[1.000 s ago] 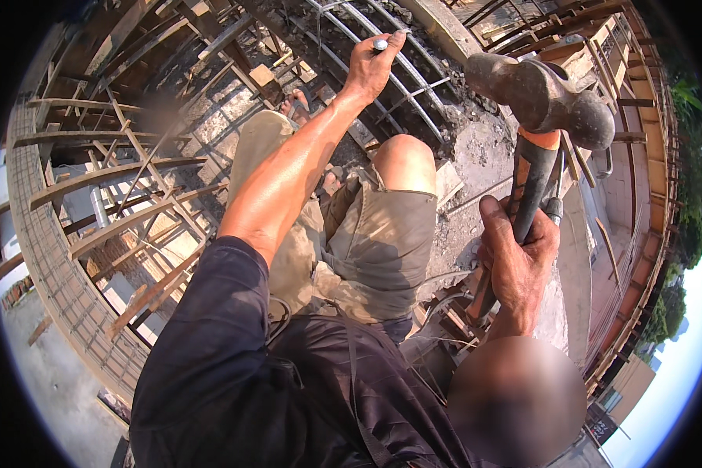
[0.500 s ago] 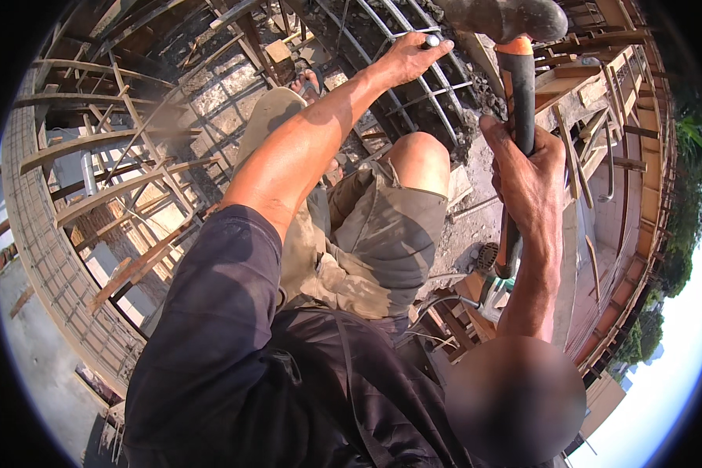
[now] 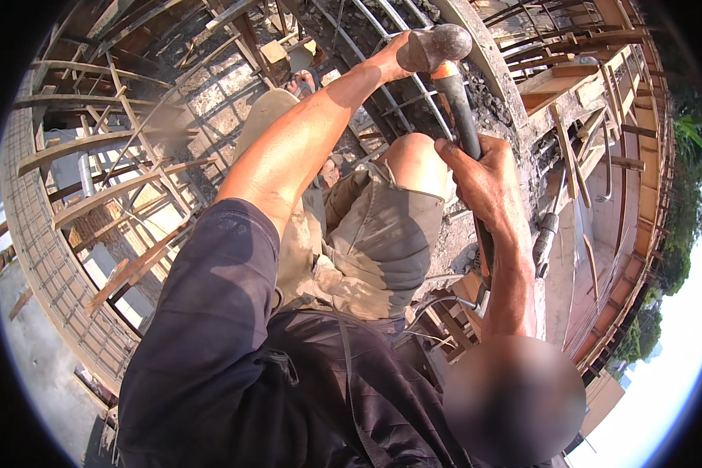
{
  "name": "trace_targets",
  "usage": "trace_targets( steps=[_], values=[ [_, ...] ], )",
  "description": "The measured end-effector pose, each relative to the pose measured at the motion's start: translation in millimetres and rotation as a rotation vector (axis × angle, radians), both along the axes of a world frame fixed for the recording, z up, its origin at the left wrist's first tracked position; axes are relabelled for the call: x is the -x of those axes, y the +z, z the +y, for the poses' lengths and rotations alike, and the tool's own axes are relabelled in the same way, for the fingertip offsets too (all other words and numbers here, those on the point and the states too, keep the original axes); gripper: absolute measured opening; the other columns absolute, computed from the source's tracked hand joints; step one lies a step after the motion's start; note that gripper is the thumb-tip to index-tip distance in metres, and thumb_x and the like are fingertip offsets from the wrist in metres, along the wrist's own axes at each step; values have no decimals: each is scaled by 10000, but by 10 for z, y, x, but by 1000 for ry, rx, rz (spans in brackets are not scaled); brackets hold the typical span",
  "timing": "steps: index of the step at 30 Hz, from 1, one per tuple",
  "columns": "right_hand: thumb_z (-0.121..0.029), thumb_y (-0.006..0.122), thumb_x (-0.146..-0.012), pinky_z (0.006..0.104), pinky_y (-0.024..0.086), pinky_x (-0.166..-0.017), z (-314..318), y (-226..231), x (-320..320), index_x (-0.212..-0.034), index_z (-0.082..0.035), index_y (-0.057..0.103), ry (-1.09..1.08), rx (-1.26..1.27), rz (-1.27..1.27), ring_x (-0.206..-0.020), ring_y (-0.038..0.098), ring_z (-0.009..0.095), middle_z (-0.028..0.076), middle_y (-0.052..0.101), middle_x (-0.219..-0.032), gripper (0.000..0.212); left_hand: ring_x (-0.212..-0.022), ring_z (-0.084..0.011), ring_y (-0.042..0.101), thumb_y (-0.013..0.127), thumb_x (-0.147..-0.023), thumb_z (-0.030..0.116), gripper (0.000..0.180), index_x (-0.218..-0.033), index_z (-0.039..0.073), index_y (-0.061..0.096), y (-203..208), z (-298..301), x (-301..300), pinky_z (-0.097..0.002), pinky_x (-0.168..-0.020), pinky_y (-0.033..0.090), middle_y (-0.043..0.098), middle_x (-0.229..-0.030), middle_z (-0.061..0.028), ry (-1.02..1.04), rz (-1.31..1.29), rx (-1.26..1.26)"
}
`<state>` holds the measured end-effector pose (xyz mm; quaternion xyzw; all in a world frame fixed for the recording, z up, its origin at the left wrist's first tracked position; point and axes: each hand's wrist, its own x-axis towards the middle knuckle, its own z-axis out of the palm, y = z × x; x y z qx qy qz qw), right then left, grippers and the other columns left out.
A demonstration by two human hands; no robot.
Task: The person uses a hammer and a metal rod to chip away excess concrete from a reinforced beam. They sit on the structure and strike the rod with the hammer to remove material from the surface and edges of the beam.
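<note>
By the bars, my hammer is crossing over my left hand

My right hand is gripping the black handle, fingers curling closed around it, thumb lying against its side. Half a second ago I was holding the hammer higher in view and off to the right, clear of my left hand; now its head is leaning in and covering most of that hand.

My left forearm is stretching out toward the bars. A pale metal end was poking from that fist; now the head is hiding it, so I cannot tell how far those fingers are closing or whether they are keeping hold of it. I am taking this change to mean the swing is reaching its striking part, though I am not seeing whether the head is touching anything. My bare knee is bending up between my arms, and a pale ledge is running just right of the hammer.
</note>
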<state>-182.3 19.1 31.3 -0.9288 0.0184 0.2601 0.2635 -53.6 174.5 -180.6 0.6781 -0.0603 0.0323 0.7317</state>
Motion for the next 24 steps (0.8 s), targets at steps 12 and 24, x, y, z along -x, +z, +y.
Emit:
trace_targets(
  steps=[12, 24],
  values=[
    [-309, 654, -830, 376, 472, -557, -216, -416, -412, -724, 30, 615, -71, -57, 30, -536, 560, 171, 81, 562, -570, 357, -754, -94, 564, 732, -861, 432, 425, -1064, 59, 703, -40, 72, -116, -314, -710, 463, 671, -856, -7, -48, -105, -106],
    [-243, 674, -884, 252, 383, -462, 17, 146, -335, -654, -40, 610, -238, -616, -434, -453, 475, 62, -6, 522, -522, 313, -636, -104, 408, 603, -940, 443, 406, -757, 81, 611, 47, -50, -137, -344, -585, 366, 437, -623, 48, 44, 84, -247]
  ],
)
